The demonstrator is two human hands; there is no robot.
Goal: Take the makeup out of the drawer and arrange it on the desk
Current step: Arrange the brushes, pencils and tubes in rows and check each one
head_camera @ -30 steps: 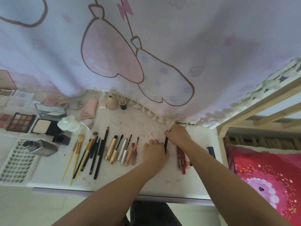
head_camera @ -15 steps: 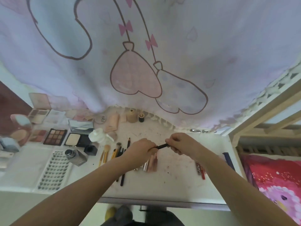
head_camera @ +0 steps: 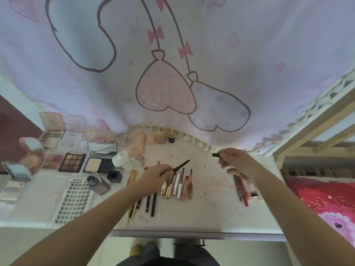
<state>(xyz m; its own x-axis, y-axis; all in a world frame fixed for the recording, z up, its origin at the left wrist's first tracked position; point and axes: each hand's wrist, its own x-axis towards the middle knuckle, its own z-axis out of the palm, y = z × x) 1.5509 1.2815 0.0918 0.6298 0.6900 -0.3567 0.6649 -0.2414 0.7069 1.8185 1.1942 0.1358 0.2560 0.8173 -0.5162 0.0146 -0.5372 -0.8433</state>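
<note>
- Pale and stained, the tabletop (head_camera: 207, 206) runs from a near edge to a printed lilac curtain (head_camera: 192, 64) hanging at its far side.
- Nearest on it lie long brushes and pencils (head_camera: 151, 204), side by side, and to their left a tray of false lashes (head_camera: 74, 202) with a small glass bottle (head_camera: 98, 184) resting at its corner.
- Just beyond stand-ins of that row, a row of gold and pink tubes (head_camera: 176, 186) lies in parallel, while a bundle of red pencils (head_camera: 242, 189) sits well apart on the right.
- Over the tubes the left hand (head_camera: 155, 175) hovers, its fingers pinching a thin black applicator wand (head_camera: 180, 166) whose tip points up and to the right.
- Farther right, the right hand (head_camera: 238, 163) is raised above the tabletop, fingers curled round a small black cap (head_camera: 217, 155); wand and cap are apart.
- At the left, open eyeshadow palettes (head_camera: 72, 162) and a powder compact (head_camera: 99, 166) sit in a group, with a white jar (head_camera: 121, 159) beside them.
- Farthest back, against the curtain hem, stand a pink tube (head_camera: 138, 144), a tan bottle (head_camera: 160, 135) and a small dark pot (head_camera: 172, 139).
- On the right is a bed with a red flowered cover (head_camera: 322, 200).
</note>
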